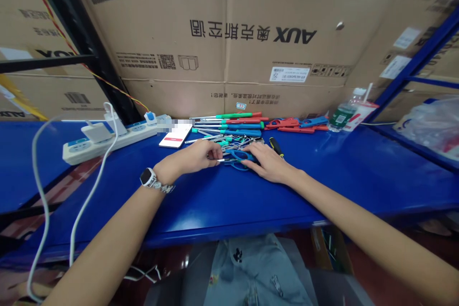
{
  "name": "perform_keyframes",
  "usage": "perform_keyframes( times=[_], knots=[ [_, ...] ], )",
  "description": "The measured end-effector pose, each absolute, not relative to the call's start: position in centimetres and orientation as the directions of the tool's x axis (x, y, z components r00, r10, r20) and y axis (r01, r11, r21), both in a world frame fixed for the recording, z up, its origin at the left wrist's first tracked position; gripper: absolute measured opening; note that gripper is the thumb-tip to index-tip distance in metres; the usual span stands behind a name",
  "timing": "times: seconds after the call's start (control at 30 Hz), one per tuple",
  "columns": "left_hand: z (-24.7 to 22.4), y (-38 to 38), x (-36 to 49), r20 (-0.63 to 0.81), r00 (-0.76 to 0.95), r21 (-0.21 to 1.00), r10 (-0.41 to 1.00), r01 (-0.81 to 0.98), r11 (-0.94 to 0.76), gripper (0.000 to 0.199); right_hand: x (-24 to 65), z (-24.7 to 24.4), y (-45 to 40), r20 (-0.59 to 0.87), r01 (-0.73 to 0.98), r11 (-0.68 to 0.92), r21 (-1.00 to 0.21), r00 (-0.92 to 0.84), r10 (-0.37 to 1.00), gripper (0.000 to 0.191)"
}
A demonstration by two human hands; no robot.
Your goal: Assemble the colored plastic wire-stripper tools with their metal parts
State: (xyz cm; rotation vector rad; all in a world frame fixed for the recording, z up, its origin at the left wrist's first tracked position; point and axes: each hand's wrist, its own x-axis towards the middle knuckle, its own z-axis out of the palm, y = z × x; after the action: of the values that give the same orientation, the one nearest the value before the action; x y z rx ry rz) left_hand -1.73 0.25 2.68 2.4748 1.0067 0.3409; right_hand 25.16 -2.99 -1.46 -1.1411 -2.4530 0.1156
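Observation:
Blue-handled scissors (241, 155) lie between my two hands on the blue table. My left hand (201, 157), wearing a watch at the wrist, pinches the scissors' tip end with its fingertips. My right hand (267, 161) rests over the blue handles, its fingers spread and touching them. Just behind the hands is a pile of thin metal tools with teal parts (225, 140). Farther back lie screwdrivers with blue handles (251, 132), a green one (234, 115) and red ones.
A phone (176, 135) and a white power strip (114, 139) with cables are at the left. Red scissors (283, 123), a yellow-black screwdriver (276, 146), a bottle (342, 115) and a cup (360, 115) stand or lie to the right. A large carton (222, 67) rises behind.

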Motion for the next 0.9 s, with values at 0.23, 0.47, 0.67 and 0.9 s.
perform_keyframes(
  times=[0.23, 0.47, 0.67, 0.9],
  knots=[
    [1.8, 0.4, -1.7, 0.087, 0.752, 0.582, 0.653, 0.494, -0.646, 0.027, 25.2, -1.4, -3.1, 0.337, 0.718, 0.669, -0.189, -0.593, 0.731, 0.035],
    [1.8, -0.2, -1.2, 0.114, 0.773, 0.518, 0.624, 0.490, -0.701, 0.034, 25.1, -1.4, -3.0, 0.326, 0.719, 0.669, -0.189, -0.596, 0.733, 0.037],
    [2.2, -0.6, -1.0, 0.127, 0.762, 0.460, 0.635, 0.522, -0.718, 0.034, 25.1, -1.5, -2.9, 0.313, 0.729, 0.658, -0.189, -0.590, 0.744, 0.038],
    [2.4, -0.4, -1.0, 0.108, 0.765, 0.501, 0.634, 0.509, -0.700, 0.028, 24.8, -1.1, -3.3, 0.327, 0.741, 0.654, -0.152, -0.586, 0.741, 0.035]
  ],
)
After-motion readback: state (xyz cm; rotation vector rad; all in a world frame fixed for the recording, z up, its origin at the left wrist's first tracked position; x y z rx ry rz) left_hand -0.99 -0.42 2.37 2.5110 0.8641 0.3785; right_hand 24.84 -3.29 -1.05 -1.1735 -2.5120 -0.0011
